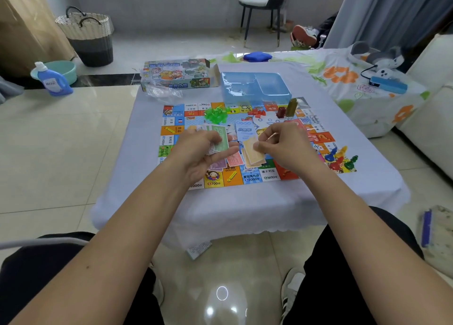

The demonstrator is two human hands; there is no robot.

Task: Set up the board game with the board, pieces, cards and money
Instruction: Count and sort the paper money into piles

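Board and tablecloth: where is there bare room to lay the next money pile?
Free: tablecloth strip between board and the near edge; also the cloth left of the board below the plastic bag. Crowded: board centre, where left hand grips money and right hand pinches yellow notes; far edge with green houses.

A colourful game board (267,175) is laid on a cloth-covered low table (245,202). A fan of play-money notes (219,138) is gripped in the left hand (203,148); a yellow note (252,150) is pinched by the right hand (282,143). Green houses (215,115), red houses (257,113) and coloured pawns (340,159) are set on the board.
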